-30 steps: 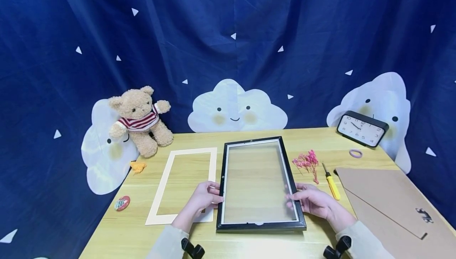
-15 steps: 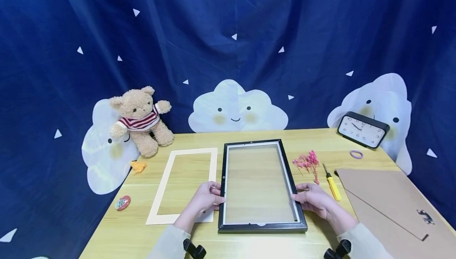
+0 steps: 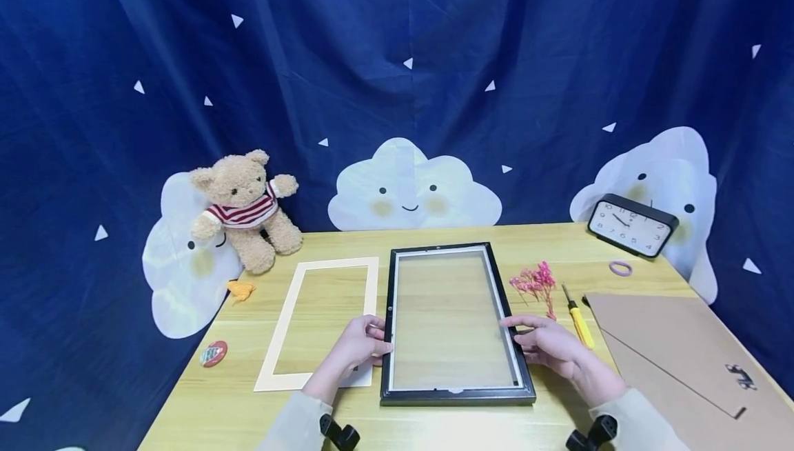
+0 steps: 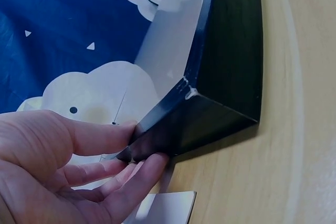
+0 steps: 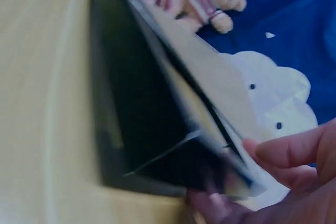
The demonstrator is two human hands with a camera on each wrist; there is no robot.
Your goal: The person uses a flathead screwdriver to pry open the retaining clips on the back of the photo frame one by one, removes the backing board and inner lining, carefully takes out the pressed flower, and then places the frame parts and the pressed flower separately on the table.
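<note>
A black picture frame (image 3: 457, 396) with a clear pane (image 3: 453, 320) and a white inner lip lies in the middle of the wooden table. My left hand (image 3: 360, 344) grips its left side near the front corner; in the left wrist view the thumb and fingers of that hand (image 4: 79, 166) pinch the dark edge. On the opposite side my right hand (image 3: 552, 344) holds the frame, one finger stretched over the rim onto the inner lip. The right wrist view is blurred and shows the fingers (image 5: 294, 150) at the frame's edge. A white mat board (image 3: 279, 341) lies left of the frame, partly behind my left hand.
Right of the frame lie pink dried flowers (image 3: 536, 282), a yellow-handled screwdriver (image 3: 579, 323) and a brown backing board (image 3: 676, 347). A purple ring (image 3: 620, 269) and a clock (image 3: 631, 226) are behind. Teddy bear (image 3: 245, 213), orange item (image 3: 240, 290) and round badge (image 3: 214, 354) sit at left.
The frame's far end has come down slightly toward the table. My right hand has shifted its fingers, one now reaching further over the right rim. The left hand keeps its hold.
</note>
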